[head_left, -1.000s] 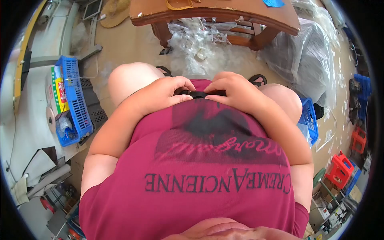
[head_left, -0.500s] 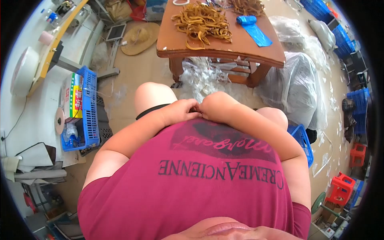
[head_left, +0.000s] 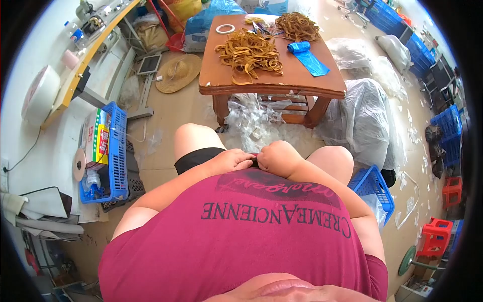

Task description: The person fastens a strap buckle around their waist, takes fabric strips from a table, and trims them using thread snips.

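Observation:
My left hand [head_left: 232, 161] and my right hand [head_left: 277, 158] are close together at my waist, by the lower edge of my dark red T-shirt [head_left: 236, 241]. Both have curled fingers. A small fold of red cloth shows between them, and they seem to pinch the shirt hem; the fingertips are partly hidden. Beyond my knees is a brown wooden table [head_left: 297, 85]. On it are a tangled pile of tan bands [head_left: 249, 54], a second brown pile [head_left: 298, 26], a blue plastic roll [head_left: 300, 47], a white ring [head_left: 225, 29] and scissors [head_left: 259, 27].
Clear plastic scraps [head_left: 254, 121] lie beneath the table. Large plastic bags [head_left: 359, 116] stand to its right, with a blue basket [head_left: 375, 189] near my right knee. At left are a blue crate [head_left: 118, 156], a straw hat [head_left: 177, 74] and a yellow-edged bench [head_left: 68, 98].
The view has tilted up, so more of the table's far side shows. My hands have moved slightly apart, and the red fold shows between them.

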